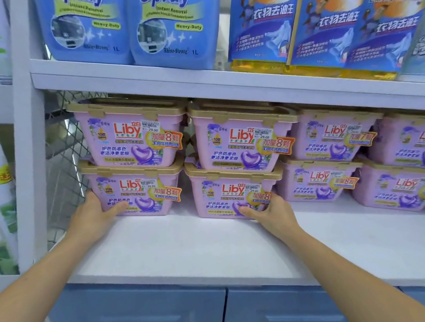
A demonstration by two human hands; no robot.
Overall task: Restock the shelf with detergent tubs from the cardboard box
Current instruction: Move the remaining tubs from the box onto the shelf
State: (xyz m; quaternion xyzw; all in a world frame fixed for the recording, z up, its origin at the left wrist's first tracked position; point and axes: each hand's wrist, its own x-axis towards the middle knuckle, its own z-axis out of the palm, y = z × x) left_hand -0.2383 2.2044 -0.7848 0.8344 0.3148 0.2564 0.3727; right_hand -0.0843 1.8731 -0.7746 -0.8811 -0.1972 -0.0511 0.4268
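White shelf (189,243): both hands touch "Liby" tubs (135,193) priced 29.00.

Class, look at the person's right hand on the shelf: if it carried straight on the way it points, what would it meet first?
The right hand already touches the bottom tub of the second stack, fingers on its lower front. Pushed on, it would likely press that tub back; what lies behind is hidden.
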